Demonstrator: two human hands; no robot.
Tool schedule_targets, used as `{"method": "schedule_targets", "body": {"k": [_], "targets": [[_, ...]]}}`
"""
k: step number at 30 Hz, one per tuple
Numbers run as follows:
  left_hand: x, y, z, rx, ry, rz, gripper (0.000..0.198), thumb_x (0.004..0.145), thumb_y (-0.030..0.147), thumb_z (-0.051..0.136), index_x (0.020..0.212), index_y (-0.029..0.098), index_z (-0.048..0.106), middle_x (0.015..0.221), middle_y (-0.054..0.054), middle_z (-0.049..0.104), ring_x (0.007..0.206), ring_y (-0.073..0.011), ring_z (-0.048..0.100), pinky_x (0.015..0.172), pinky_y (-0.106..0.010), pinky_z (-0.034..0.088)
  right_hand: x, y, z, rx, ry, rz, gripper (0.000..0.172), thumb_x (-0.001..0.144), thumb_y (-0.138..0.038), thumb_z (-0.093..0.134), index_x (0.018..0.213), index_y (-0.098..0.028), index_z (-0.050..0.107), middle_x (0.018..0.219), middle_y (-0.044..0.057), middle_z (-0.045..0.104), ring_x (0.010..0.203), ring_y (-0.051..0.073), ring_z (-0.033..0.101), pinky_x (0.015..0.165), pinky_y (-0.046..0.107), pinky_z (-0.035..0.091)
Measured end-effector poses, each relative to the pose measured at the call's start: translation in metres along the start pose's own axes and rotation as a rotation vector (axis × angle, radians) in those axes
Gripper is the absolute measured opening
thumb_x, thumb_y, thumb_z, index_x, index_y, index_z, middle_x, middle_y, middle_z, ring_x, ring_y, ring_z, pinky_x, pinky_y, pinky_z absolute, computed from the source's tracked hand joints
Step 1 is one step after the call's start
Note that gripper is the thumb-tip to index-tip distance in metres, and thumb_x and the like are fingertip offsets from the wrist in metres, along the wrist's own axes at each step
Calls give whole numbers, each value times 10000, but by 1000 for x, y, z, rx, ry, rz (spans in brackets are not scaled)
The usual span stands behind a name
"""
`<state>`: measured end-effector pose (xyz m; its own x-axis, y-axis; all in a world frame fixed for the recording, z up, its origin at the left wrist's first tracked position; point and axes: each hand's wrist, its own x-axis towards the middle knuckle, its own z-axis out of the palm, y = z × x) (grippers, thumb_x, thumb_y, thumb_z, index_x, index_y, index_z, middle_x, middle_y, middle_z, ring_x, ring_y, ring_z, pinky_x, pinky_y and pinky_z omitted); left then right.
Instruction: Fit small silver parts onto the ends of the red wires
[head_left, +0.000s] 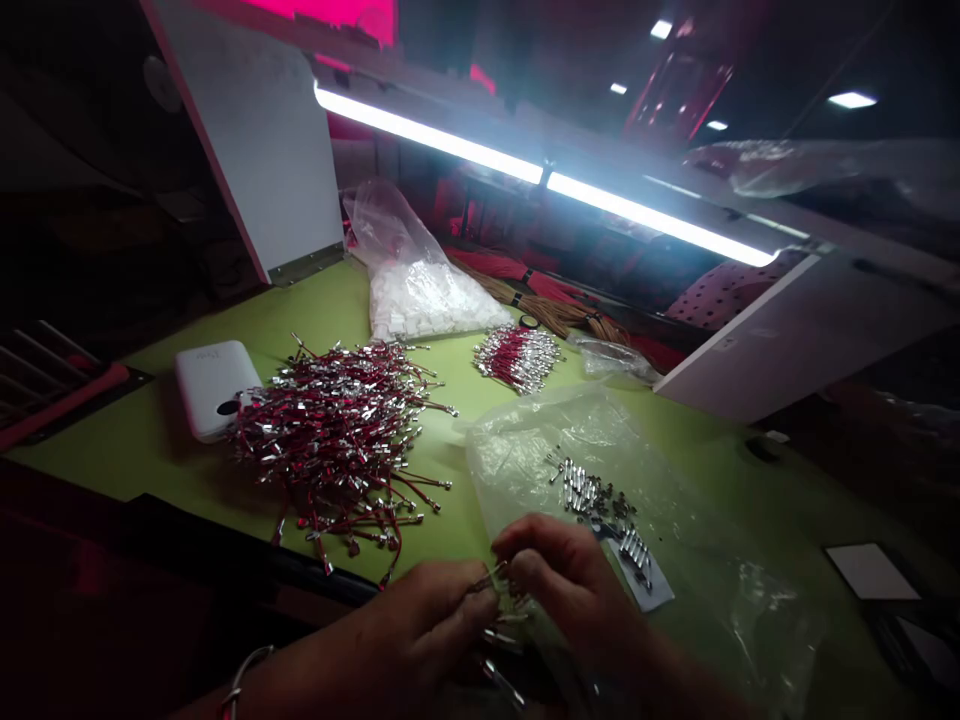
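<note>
My left hand (pixel 442 610) is closed, thumb against fingers, on several slim shiny metal-ended pieces (pixel 495 578) near the table's front edge. Right beside it, my right hand (pixel 566 575) has its thumb and fingers drawn together at the same pieces; what lies between its fingertips is too small to make out. More slim pieces show beneath the hands, partly hidden. Just beyond the right hand, small silvery tube-like pieces (pixel 581 488) and dark bits lie on a clear plastic bag (pixel 517 460). Some of them rest on a small white slip (pixel 654 590).
Left of my hands is a large heap of short red wires with metal terminals (pixel 337 430), against a white power bank (pixel 214 375). Farther back are a bag of white connectors (pixel 427 300), a neat red wire bundle (pixel 517 358) and long cable bundles (pixel 525 285). A lit tube lamp (pixel 427 135) hangs above.
</note>
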<state>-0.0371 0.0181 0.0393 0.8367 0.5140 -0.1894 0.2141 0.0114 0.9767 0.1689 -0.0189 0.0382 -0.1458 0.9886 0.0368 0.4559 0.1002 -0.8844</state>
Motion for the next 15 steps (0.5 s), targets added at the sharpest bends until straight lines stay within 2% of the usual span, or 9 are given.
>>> {"method": "schedule_targets", "body": {"k": [3,6,8,10,12,15], "targets": [[3,8,-25,323,114,70,341,1037,446,347,872,213,532,863,8,591,782,-150,519,727,-259,387,2,28,-6,-356,168,-197,218,966,-249,506,1111,-177,652,978,92,721,859,216,680,753,339,562],[15,21,-55,589,178,130,313,1043,391,345,836,215,501,821,9,589,745,-147,523,700,-272,373,1,54,-5,-751,218,-501,314,901,-172,521,1189,-131,636,1134,179,682,1009,303,647,843,467,563],[29,31,-76,765,192,154,311,1039,361,348,800,212,479,779,7,576,706,-149,503,663,-280,363,0,64,-4,-826,196,-633,346,865,-145,502,1180,-116,641,1119,177,676,1043,305,620,886,486,557],[49,41,-98,960,219,179,297,1029,318,349,777,210,461,744,4,555,664,-150,477,631,-286,359,-2,70,-6,-829,176,-693,338,854,-158,490,1149,-129,653,1068,152,683,1026,284,613,886,458,564],[76,48,-118,1164,229,241,216,1010,280,378,852,202,505,789,-10,577,667,-153,483,635,-291,380,-3,75,-11,-845,176,-737,309,870,-190,488,1119,-141,666,1035,136,693,998,265,618,855,415,578],[126,54,-147,1257,233,263,207,994,255,418,853,189,554,805,-32,599,685,-164,493,654,-307,413,-6,87,-19,-919,210,-830,278,932,-252,494,1107,-147,682,1028,129,714,998,258,635,832,380,589]]}}
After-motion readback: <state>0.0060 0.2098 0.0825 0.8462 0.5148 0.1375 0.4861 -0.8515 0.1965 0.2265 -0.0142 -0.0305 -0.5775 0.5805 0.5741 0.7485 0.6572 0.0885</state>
